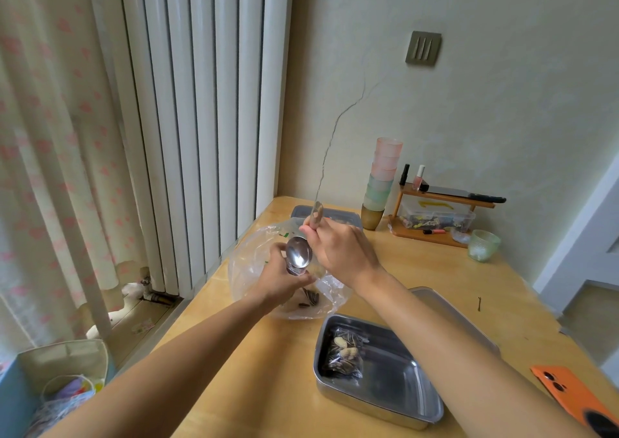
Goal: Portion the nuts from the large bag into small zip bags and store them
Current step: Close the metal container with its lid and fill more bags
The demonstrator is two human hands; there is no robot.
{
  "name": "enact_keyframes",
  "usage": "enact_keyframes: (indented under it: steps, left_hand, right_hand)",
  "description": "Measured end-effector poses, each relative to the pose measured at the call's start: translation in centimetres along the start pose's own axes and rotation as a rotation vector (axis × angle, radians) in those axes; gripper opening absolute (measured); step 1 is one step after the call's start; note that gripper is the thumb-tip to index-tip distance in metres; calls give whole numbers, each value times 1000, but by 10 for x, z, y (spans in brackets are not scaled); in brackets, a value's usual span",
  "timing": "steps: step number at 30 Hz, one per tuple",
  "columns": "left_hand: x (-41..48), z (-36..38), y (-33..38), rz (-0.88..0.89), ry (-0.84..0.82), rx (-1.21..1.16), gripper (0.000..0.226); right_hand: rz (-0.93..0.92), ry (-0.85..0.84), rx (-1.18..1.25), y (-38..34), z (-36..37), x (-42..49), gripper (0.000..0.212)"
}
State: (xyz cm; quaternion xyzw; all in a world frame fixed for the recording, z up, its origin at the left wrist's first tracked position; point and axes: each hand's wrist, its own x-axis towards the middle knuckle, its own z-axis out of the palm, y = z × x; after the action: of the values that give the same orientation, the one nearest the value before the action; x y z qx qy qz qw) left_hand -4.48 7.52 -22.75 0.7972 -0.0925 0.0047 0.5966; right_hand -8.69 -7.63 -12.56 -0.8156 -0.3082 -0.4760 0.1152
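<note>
The large clear plastic bag point(249, 263) lies crumpled on the wooden table point(274, 370), with a few dark seeds and nuts point(310, 298) at its bottom. My right hand point(338, 250) grips the handle of a metal spoon point(299, 255), bowl down and empty, above the bag. My left hand point(279, 278) pinches a small clear zip bag point(316, 272) just under the spoon; little of that bag shows. A filled small zip bag point(345, 357) of nuts and seeds lies in the steel tray point(405, 387) at the front.
A steel lid point(445, 307) lies behind the tray. Another lidded container point(298, 210) sits at the table's far end. Stacked cups point(382, 183), a small wooden shelf point(442, 203), a glass cup point(483, 245) and an orange phone point(576, 394) stand to the right. A radiator point(194, 119) is left.
</note>
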Motion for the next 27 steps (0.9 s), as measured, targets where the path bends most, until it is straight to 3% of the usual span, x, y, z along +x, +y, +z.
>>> enact_keyframes:
  steps: [5, 8, 12, 15, 18, 23, 27]
  left_hand:
    - [-1, -5, -5, 1, 3, -9, 98]
    - [-3, -6, -4, 12, 27, 116, 80]
    - [-5, -13, 1, 36, 93, 527, 39]
    - [-8, -18, -1, -95, 45, 752, 37]
    - [-10, -19, -7, -186, 100, 790, 34]
    - [-5, -28, -12, -203, 199, 837, 29]
    - [-2, -34, -17, -180, 169, 893, 25]
  right_hand:
    - [142, 9, -46, 2, -2, -2, 36]
    - [254, -44, -106, 4, -4, -4, 29]
    - [421, -239, -114, 9, 1, -17, 35]
    - [486, -277, -116, 7, 1, -24, 33]
    - [548, -322, -108, 4, 5, -31, 36]
    - [637, -310, -125, 10, 3, -36, 41]
    - [621, -270, -143, 13, -3, -39, 39]
